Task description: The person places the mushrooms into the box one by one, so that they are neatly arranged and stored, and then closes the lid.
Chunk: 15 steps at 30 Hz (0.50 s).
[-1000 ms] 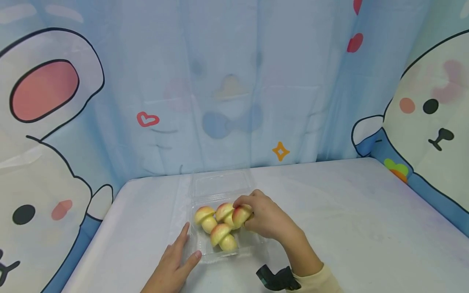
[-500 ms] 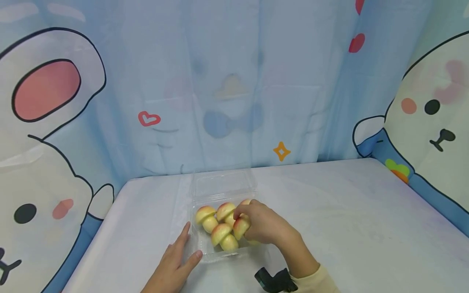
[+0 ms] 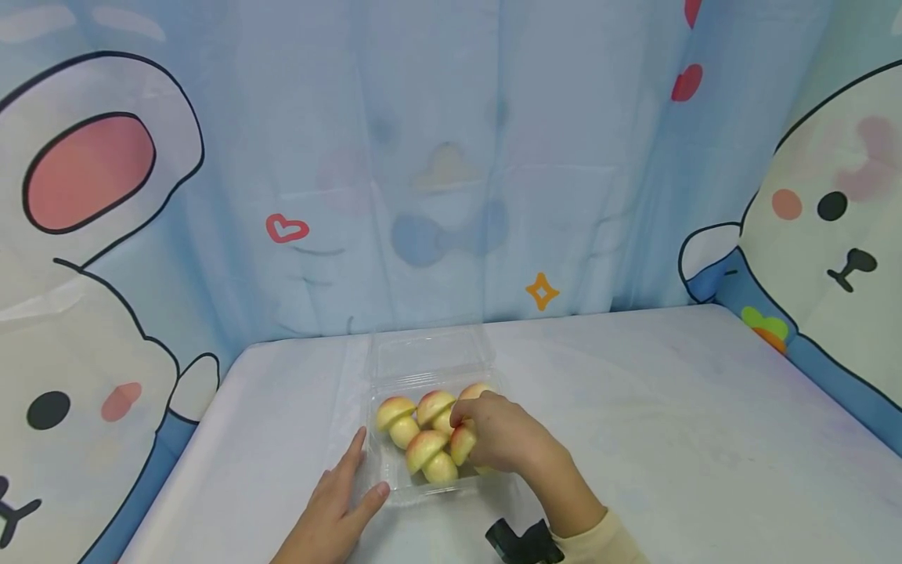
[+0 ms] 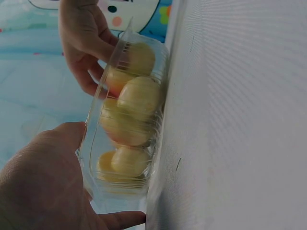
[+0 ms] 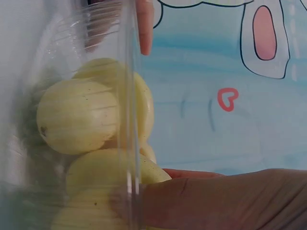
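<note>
A clear plastic clamshell box (image 3: 412, 493) holds several mushroom-shaped pieces (image 3: 425, 450), pale yellow with reddish caps. At the box's front right, my right hand (image 3: 510, 442) grips one mushroom-shaped piece (image 3: 461, 445), partly hidden behind the fingers. Through the box wall in the right wrist view, the thumb (image 5: 172, 206) presses against this yellow piece (image 5: 115, 167). My left hand (image 3: 331, 505) rests at the box's left side, fingers spread and fairly straight. In the left wrist view, the left hand (image 4: 45, 177) lies along the near end of the box.
The box's clear lid (image 3: 431, 354) stands folded back behind it. A white cloth covers the table (image 3: 669, 423). Beyond the table's back edge hangs a light blue curtain (image 3: 317, 141) printed with cartoon animals. A black wrist camera (image 3: 524, 542) sits at the right sleeve.
My right hand has lowered toward the front right of the box with the mushroom-shaped piece. Another piece at the back right now shows. The left hand has stayed in place.
</note>
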Available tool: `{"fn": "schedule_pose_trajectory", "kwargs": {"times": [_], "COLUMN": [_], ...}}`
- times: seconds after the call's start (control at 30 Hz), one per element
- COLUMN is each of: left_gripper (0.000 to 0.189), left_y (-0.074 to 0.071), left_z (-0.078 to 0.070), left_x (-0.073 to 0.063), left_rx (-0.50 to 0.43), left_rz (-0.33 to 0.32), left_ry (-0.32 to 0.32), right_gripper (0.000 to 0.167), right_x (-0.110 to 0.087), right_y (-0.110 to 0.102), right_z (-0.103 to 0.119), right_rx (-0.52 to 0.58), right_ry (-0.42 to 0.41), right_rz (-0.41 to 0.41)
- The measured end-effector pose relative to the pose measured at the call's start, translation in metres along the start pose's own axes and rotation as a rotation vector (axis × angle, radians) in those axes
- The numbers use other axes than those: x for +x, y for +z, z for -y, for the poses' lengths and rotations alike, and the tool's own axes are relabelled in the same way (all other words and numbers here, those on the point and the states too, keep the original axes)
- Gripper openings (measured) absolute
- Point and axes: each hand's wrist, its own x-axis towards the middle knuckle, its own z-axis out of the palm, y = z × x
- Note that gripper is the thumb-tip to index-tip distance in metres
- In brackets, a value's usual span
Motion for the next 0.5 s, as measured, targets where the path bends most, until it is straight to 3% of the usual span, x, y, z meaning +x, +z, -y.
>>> {"fn": "schedule_pose_trajectory", "kwargs": {"times": [0.5], "left_gripper": [0.079], "left_y": [0.0006], "left_z": [0.0003], "left_x": [0.0007], "left_rx": [0.002], "left_rz": [-0.006], "left_ry": [0.003], "right_gripper": [0.037], "right_x": [0.0007], "right_y": [0.0035], "right_z": [-0.0004], "right_rx": [-0.053], "right_ry": [-0.029], "right_rz": [-0.021]}}
